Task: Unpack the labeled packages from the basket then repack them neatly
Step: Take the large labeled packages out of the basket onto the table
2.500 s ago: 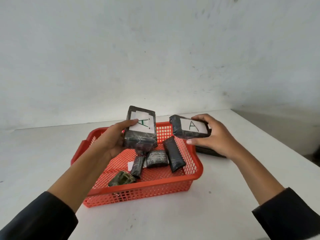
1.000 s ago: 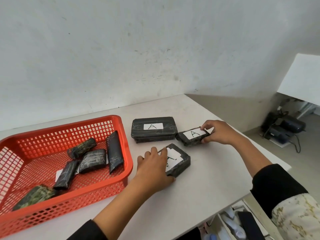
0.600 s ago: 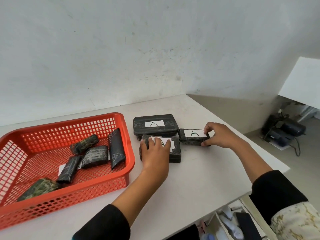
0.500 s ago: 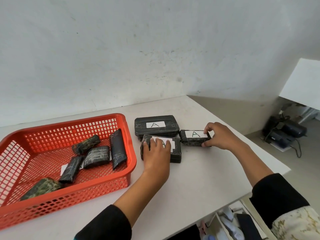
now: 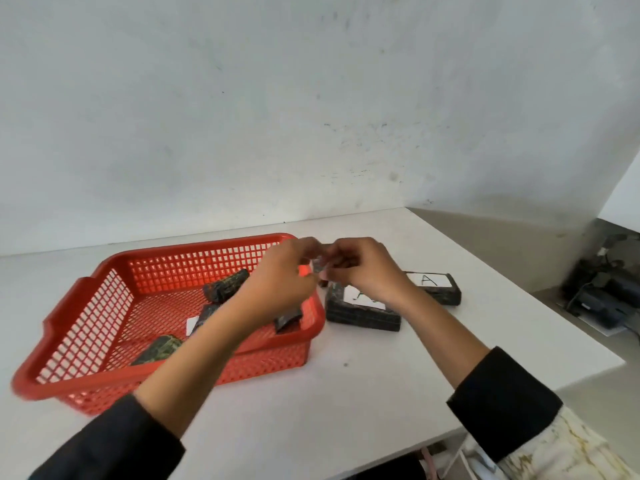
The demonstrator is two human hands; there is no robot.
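Note:
The red mesh basket (image 5: 194, 379) sits on the white table and holds several small dark wrapped packages, such as one at the back (image 5: 227, 289) and one at the front (image 5: 157, 348). Right of it lie dark packages with white "A" labels: a front one (image 5: 360, 311), a right one (image 5: 434, 287), and a third (image 5: 320, 269) mostly hidden behind my hands. My left hand (image 5: 280, 284) and my right hand (image 5: 363, 271) hover close together above the basket's right rim. They are blurred, fingers loosely curled, with nothing seen in them.
The table's right edge (image 5: 540, 306) and near corner (image 5: 620, 362) drop off to the floor, where dark equipment with cables (image 5: 602, 299) sits. A grey wall stands right behind the table.
Both hands have come off the labelled packages on the table and risen toward each other over the basket's right rim. The view has swung left, and the packages stay put.

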